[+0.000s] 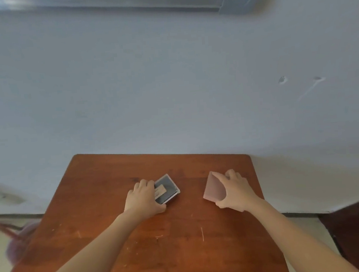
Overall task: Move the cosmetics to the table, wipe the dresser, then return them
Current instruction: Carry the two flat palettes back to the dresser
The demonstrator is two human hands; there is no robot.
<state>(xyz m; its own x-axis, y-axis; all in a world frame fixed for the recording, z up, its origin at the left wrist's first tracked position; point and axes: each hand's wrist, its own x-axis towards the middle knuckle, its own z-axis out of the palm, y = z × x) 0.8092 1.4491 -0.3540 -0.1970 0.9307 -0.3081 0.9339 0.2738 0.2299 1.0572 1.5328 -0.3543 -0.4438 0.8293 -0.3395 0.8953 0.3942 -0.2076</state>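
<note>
The grey compact case point(167, 186) lies flat on the wooden table point(182, 243), a little left of the middle and turned at a slant. It sits just to the right of the left hand point(141, 197), which holds it: the fingers curl over its left side and the thumb presses at its near corner. A tan label point(159, 191) crosses its lid; the writing on it is too blurred to read. The pink compact case point(213, 188) is well apart to the right, directly left of the right hand point(235, 190), which grips it with fingers over the far edge and thumb under the near corner. Whether this case rests on the table or is tipped up, I cannot tell; no writing shows on it. Behind the table stands a pale wall point(171, 93).
</note>
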